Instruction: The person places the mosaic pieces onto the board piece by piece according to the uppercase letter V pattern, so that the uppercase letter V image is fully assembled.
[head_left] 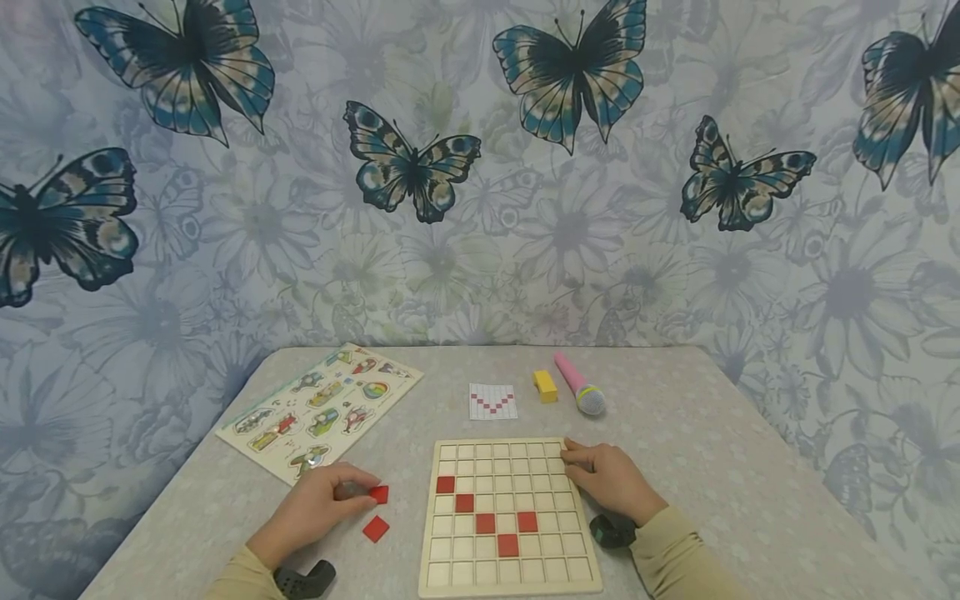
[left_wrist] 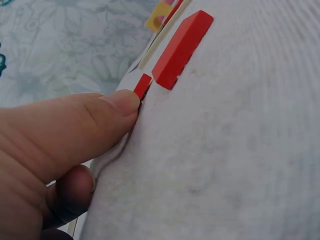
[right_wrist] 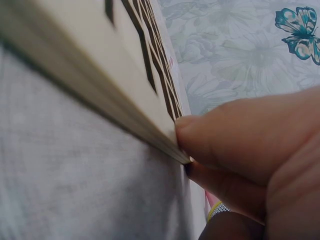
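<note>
My left hand [head_left: 318, 504] pinches a red square tile [head_left: 381, 494] at the table, left of the board. In the left wrist view the thumb lies against this tile's [left_wrist: 143, 86] near end; the fingers' grip on its far side is mostly hidden. A second red tile [head_left: 376, 529] lies loose just nearer, larger in the left wrist view. The pale wooden grid board [head_left: 457, 575] lies flat at the centre, several red tiles [head_left: 486, 523] in its cells. My right hand [head_left: 611, 479] grips its far right corner between thumb and fingers.
Behind the board lies a small pattern card [head_left: 492, 402] with a red V of squares. Near it are a yellow block [head_left: 545, 387] and a pink toy microphone [head_left: 579, 385]. A picture puzzle board [head_left: 322, 408] lies at the back left. A patterned wall stands behind the table.
</note>
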